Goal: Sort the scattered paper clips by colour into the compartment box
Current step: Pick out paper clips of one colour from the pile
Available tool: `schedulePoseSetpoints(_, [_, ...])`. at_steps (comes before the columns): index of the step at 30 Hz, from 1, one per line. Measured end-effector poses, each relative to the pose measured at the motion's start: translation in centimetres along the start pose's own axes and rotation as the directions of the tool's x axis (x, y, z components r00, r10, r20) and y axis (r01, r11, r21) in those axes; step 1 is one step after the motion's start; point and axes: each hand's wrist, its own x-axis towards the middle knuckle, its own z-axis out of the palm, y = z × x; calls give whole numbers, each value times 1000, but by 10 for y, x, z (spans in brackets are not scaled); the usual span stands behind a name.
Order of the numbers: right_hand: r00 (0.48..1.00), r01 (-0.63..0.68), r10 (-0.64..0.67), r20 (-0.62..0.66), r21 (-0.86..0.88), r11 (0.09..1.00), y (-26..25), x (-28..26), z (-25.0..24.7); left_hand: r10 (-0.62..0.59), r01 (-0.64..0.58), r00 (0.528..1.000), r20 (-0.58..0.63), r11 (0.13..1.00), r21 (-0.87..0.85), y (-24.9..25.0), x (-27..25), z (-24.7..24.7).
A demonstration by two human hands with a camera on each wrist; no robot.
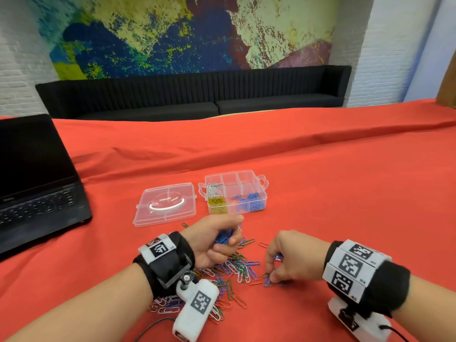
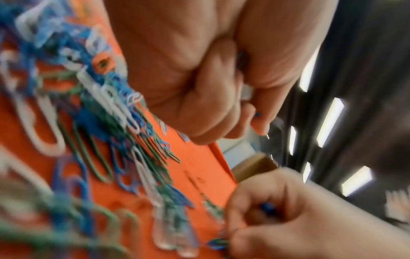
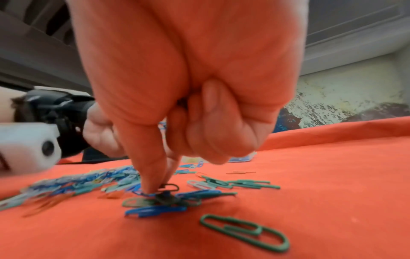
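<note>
Over a red-draped bench [image 1: 320, 181], the right hand [image 1: 293, 255] arches down, thumb and fingertip closing on a blue paper clip [image 1: 267, 282] at the edge of the scattered clips [image 1: 234, 270]. Beside it the left hand [image 1: 212, 238] hovers fisted, its grip closed round a bunch of blue clips [image 1: 223, 238]. Beyond stand the compartment box [image 1: 234, 191], already holding silver, yellow and blue clips, and its lid [image 1: 166, 203].

Office lounge; long black bench sofa [image 1: 192, 95], painted wall mural [image 1: 172, 33], open laptop [image 1: 37, 174], red-clothed table [image 1: 320, 169]
</note>
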Motion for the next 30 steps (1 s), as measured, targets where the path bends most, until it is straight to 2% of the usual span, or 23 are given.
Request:
schedulePoseSetpoints(1, [1000,-4,3,-15,-9,1000,2,-1,0,29,-21,999,-46,985,170,1,3,5])
schedulePoseSetpoints(2, [1000,-8,8,-26,-9,1000,4,-2,0,74,-40,995,-69,913,405,2,5,10])
schedulePoseSetpoints(3, [999,-20,20,-30,5,1000,5,-3,0,118,-45,991,-65,747,664,3,7,14])
schedulePoseSetpoints(4, [999,-35,36,-36,28,999,6,-5,-2,144,-45,989,-33,506,861,4,9,17])
schedulePoseSetpoints(5, [997,-53,56,-47,50,997,8,-6,-3,144,-45,990,5,273,961,4,10,20])
schedulePoseSetpoints(6, [995,-71,76,-64,68,995,9,-7,-6,124,-34,992,19,115,993,4,10,22])
schedulePoseSetpoints(7, [991,-90,97,-90,82,993,11,-7,-8,95,-14,995,12,21,1000,4,10,25])
schedulePoseSetpoints(9, [980,-103,115,-161,81,991,14,-7,-13,67,10,998,-3,-99,995,2,11,28])
schedulePoseSetpoints(11, [976,-86,100,-192,79,993,12,-7,-15,52,25,998,-18,-139,990,-1,12,31])
schedulePoseSetpoints(13, [985,-55,70,-155,96,994,6,-8,-12,50,28,999,-21,-142,989,-2,13,32])
schedulePoseSetpoints(16, [995,-60,59,-82,-5,998,-7,-5,-1,40,11,999,-6,-128,992,-1,14,33])
schedulePoseSetpoints(20, [994,-78,72,-83,-71,994,-11,0,6,31,-12,999,17,-153,988,-3,13,31])
schedulePoseSetpoints(22, [997,-51,53,-62,24,998,-7,-3,3,63,-25,997,34,-127,992,-2,13,27])
schedulePoseSetpoints(24, [995,-63,78,-60,219,974,-2,-7,-1,98,-32,995,35,-36,999,2,10,24])
schedulePoseSetpoints(25, [989,-103,134,-60,364,925,2,-10,-3,106,-34,994,27,71,997,4,9,21])
schedulePoseSetpoints(26, [979,-156,203,-26,544,824,5,-14,-5,88,-23,996,0,262,965,6,8,19])
schedulePoseSetpoints(27, [966,-213,252,56,725,655,9,-17,-6,36,3,999,-24,501,865,7,5,18])
schedulePoseSetpoints(28, [950,-275,261,173,860,431,14,-20,-8,-17,25,1000,-18,715,698,8,2,16])
schedulePoseSetpoints(29, [932,-334,214,293,922,196,18,-24,-10,-54,39,998,15,865,499,9,1,13])
schedulePoseSetpoints(30, [920,-373,136,368,928,15,21,-28,-13,-73,49,995,63,949,313,11,-1,10])
